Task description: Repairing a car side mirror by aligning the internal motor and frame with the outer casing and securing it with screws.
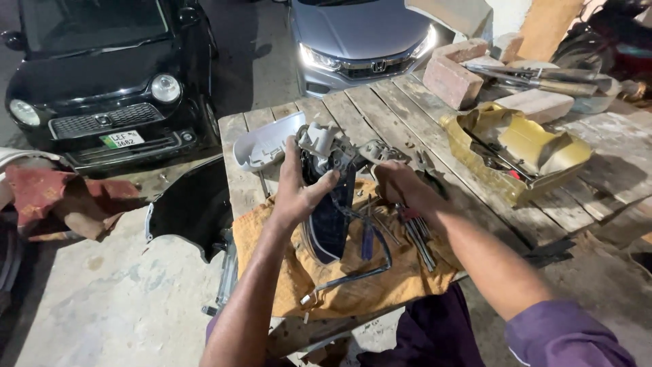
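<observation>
1. Car side mirror (331, 204): dark housing with grey bracket on top, stood on end at the centre of the surface, on the cloth.
2. Left hand (299, 187): grip closed round the mirror's upper part, thumb across its front.
3. Right hand (401, 183): at 3 o'clock of the mirror, fingers curled on its bracket side; what the grip holds cannot be told.
4. Orange cloth (380, 278): spread under the mirror at the near edge.
5. Loose hand tools (414, 231): lying on the cloth at 4 o'clock of the mirror, partly under the right forearm.
6. Grey mirror cover (261, 146): at 10 o'clock, just beside the left hand.
7. Yellow body part (516, 153): at 2 o'clock, well apart.
8. Bricks (451, 78): at 1 o'clock, far edge.
9. Surface (380, 112): weathered wooden planks.
10. Surroundings: black car (102, 75) at 10 o'clock, silver car (360, 37) at 12 o'clock, concrete floor (115, 306).
</observation>
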